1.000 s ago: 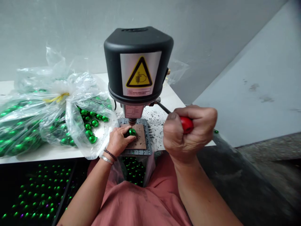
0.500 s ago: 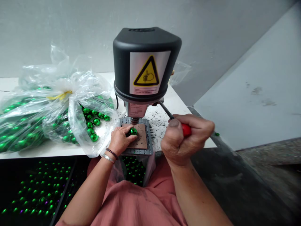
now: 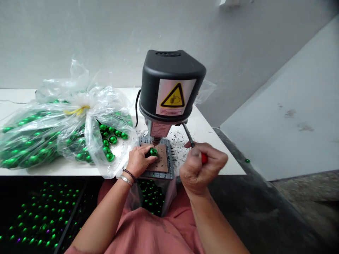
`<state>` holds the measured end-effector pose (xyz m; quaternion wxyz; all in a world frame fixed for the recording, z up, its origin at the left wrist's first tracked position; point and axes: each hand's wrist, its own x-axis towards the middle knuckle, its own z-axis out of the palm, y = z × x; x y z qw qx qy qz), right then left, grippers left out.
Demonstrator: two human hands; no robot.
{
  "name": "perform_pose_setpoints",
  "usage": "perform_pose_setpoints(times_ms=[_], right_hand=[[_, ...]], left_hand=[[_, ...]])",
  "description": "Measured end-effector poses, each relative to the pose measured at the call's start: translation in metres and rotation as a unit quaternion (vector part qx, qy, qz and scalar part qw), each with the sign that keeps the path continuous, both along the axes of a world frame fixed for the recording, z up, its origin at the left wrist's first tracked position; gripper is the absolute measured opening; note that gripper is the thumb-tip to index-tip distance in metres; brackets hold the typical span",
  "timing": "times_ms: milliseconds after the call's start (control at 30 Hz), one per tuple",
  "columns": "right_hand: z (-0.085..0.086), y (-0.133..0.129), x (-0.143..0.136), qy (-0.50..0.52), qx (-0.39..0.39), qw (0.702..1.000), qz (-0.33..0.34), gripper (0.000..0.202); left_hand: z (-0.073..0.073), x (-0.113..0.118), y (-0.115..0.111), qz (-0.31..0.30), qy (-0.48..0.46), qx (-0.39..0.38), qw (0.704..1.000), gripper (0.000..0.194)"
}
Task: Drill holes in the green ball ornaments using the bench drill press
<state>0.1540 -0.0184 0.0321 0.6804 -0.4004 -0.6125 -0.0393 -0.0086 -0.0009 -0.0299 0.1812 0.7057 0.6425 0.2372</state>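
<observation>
A shiny green ball (image 3: 153, 152) is pinched between the thumb and fingers of my left hand (image 3: 138, 158). It rests on a brown board (image 3: 162, 163) that lies on the grey base (image 3: 171, 155) of a black drill press (image 3: 173, 67). Directly above the ball is the chuck (image 3: 155, 140), its thin bit reaching the top of the ball. Closed round the red knob of the feed lever (image 3: 188, 135) is my right hand (image 3: 202, 165), out to the right of the machine. Whether the bit has entered the ball I cannot tell.
Left of the press lies a clear plastic bag (image 3: 90, 141) of green balls, tied with a yellow strip (image 3: 78, 110). Several loose balls (image 3: 113, 140) sit by its mouth. Dark shavings dot the white table (image 3: 225, 158). Below the table's edge, a dark tray (image 3: 39, 211) holds green balls.
The view has shifted, so the press and bag appear lower and further right. My right hand and the lever have swung slightly closer to the press. My left hand still pinches the ball.
</observation>
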Motion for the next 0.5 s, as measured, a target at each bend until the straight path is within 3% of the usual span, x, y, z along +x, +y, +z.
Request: perform_pose_setpoints(times_ms=[100, 167, 267, 367, 500], right_hand=[[0.000, 0.000, 0.000, -0.008, 0.001, 1.000, 0.008, 0.007], [0.010, 0.004, 0.001, -0.002, 0.032, 0.999, -0.015, 0.005], [0.040, 0.017, 0.001, 0.003, 0.068, 0.996, -0.065, 0.003], [0.073, 0.034, 0.000, -0.008, 0.049, 0.994, -0.096, 0.013], [0.094, 0.046, -0.003, 0.017, 0.011, 0.996, -0.088, 0.019]], left_hand=[[0.000, 0.000, 0.001, 0.000, -0.012, 0.000, 1.000, 0.043], [0.000, 0.000, 0.001, 0.003, -0.028, 0.001, 1.000, 0.043], [0.000, -0.002, 0.001, -0.006, -0.081, -0.004, 0.997, 0.039], [0.001, -0.005, -0.004, -0.015, -0.157, -0.008, 0.988, 0.037], [0.011, -0.013, -0.021, -0.065, -0.183, -0.018, 0.981, 0.040]])
